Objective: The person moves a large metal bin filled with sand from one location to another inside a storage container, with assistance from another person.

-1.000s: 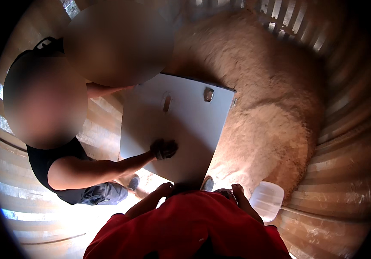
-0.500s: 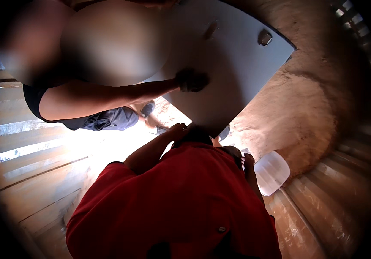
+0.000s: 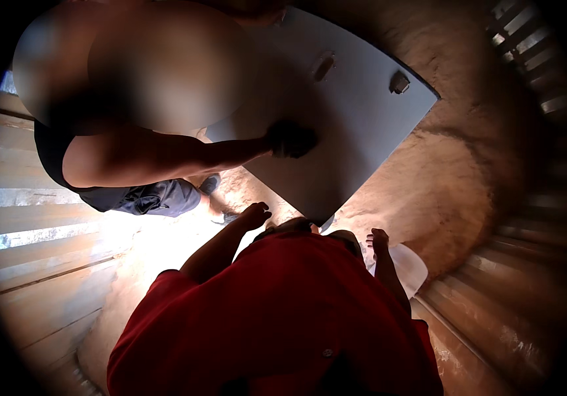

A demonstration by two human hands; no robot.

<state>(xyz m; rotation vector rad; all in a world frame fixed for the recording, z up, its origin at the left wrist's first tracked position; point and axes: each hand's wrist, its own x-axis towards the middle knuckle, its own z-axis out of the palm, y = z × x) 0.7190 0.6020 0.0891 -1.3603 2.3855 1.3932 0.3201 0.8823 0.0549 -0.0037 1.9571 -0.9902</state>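
Observation:
A large flat grey panel [image 3: 356,132] tilts in front of me, its near corner close to my body. My left hand [image 3: 255,214] is off the panel's left edge, fingers loosely bent and apart, holding nothing. To the right, my right hand [image 3: 378,241] is raised with its fingers spread, next to a white rounded plastic object [image 3: 407,269] partly hidden behind my forearm. A co-worker's dark-gloved hand [image 3: 290,138] rests against the panel's face. The panel carries a small metal fitting [image 3: 399,82] and an elongated slot or plate [image 3: 323,66].
The co-worker [image 3: 118,158] leans in from the left, in dark shirt and shorts. Boards with bright gaps [image 3: 39,211] form the left side. Reddish bare ground [image 3: 435,191] lies beneath, with corrugated sheeting [image 3: 488,323] and a thin pole [image 3: 451,330] at the right.
My left hand has moved left and down, away from the panel edge. My right hand shows more, fingers spread. The panel's fittings appear slightly lower and to the left.

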